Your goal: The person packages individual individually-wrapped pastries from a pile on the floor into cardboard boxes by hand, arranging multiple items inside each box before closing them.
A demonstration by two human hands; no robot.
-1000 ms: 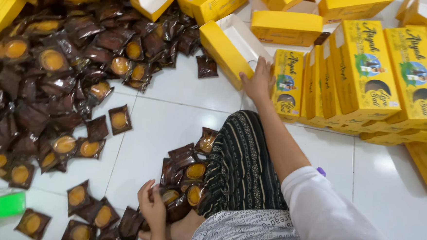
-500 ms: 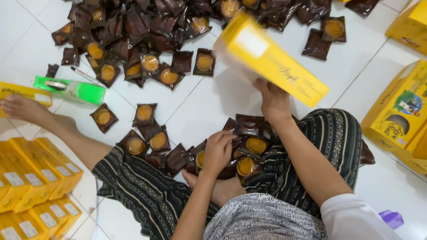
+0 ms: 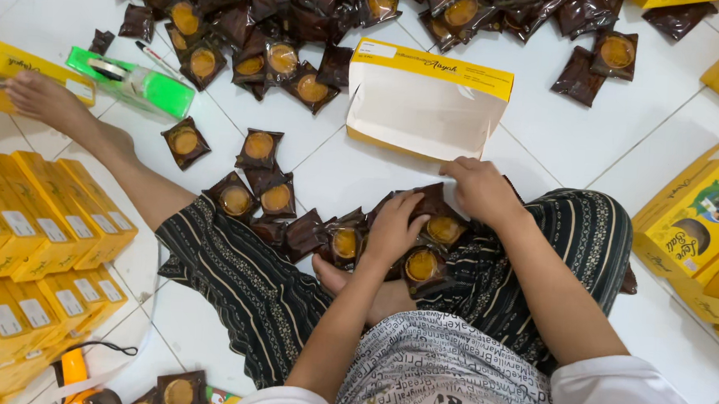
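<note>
Wrapped pastries (image 3: 422, 265) under both curled hands (image 3: 395, 228)

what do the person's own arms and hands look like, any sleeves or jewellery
Both hands, left hand and right hand, are bare: no gloves, rings or watch show. The forearms are bare too. Short white sleeves end near the elbows, just inside the bottom of the view. A third hand at far left belongs to someone else.
</note>
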